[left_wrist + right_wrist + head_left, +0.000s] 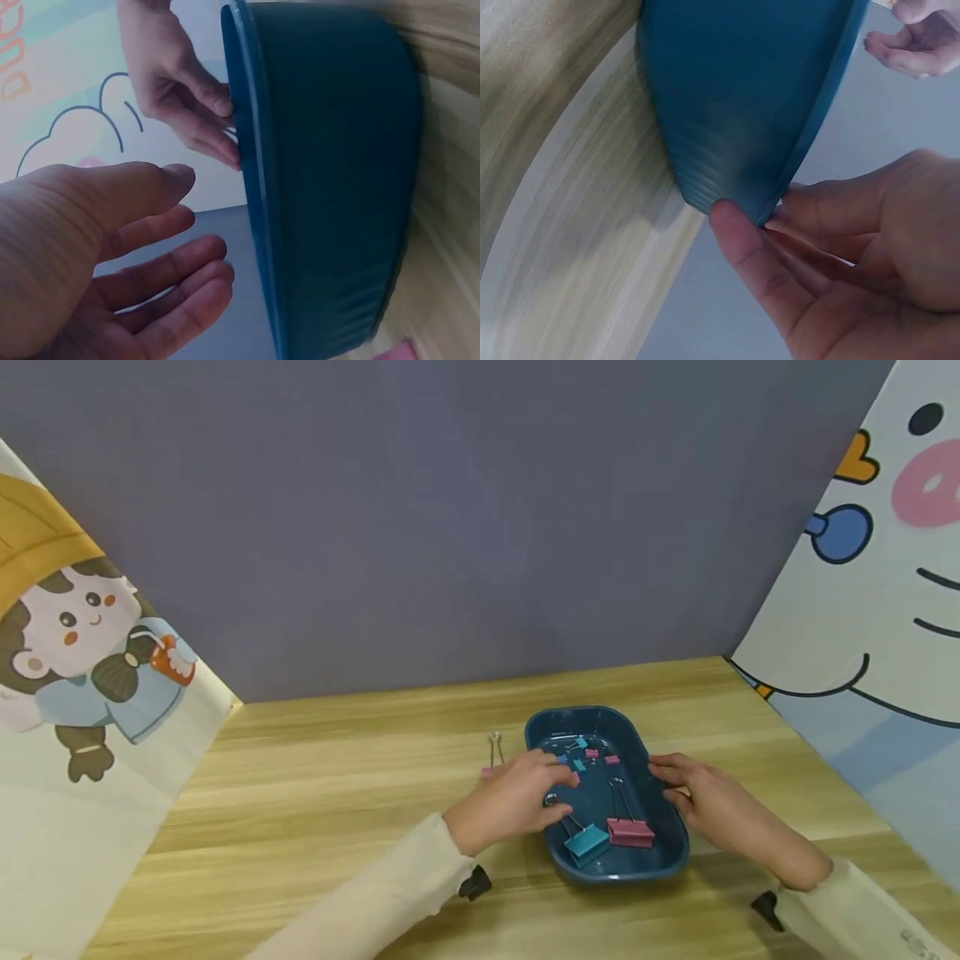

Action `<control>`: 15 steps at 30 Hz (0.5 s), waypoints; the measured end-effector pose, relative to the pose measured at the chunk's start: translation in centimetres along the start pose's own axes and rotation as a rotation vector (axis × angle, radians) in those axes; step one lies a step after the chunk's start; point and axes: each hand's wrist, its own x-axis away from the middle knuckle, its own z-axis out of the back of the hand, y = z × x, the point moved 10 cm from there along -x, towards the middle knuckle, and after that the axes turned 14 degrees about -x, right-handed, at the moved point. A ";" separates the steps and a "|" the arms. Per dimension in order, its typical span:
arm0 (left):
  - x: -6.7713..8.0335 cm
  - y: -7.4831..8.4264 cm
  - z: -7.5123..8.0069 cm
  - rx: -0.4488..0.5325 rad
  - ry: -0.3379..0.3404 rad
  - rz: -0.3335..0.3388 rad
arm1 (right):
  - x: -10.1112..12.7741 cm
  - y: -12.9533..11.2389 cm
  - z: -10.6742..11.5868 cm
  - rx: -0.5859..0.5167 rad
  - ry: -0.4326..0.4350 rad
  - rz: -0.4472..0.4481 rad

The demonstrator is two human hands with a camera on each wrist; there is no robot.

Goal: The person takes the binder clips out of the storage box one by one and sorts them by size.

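Note:
A dark blue plastic tray [622,875] sits on the table, holding a large teal binder clip [588,845], a large pink binder clip [632,833] and several small teal, pink and blue clips [579,766] toward its far end. Over the tray's left rim reaches my left hand [517,802], fingers spread and nothing between them; the left wrist view shows it apart from the tray wall [337,172]. My right hand [705,797] pinches the right rim, with a finger [739,232] against the outer wall in the right wrist view.
Just left of the tray, another pink binder clip [487,772] with upright wire handles lies on the wooden table [315,793], partly hidden by my left hand. A grey panel [450,527] stands behind, with cartoon-printed panels on both sides.

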 end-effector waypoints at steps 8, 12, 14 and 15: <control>-1.6 1.4 -2.8 0.036 -0.093 -0.061 | -0.2 0.2 0.4 0.005 -0.020 -0.008; -1.9 1.6 -3.9 0.058 -0.157 -0.050 | -0.2 0.1 0.3 0.003 -0.035 -0.002; -2.1 1.8 -4.5 0.055 -0.185 -0.043 | -0.1 0.1 0.2 0.008 -0.039 -0.003; -2.2 1.8 -4.8 0.051 -0.198 -0.037 | -0.1 0.2 0.1 0.011 -0.039 -0.002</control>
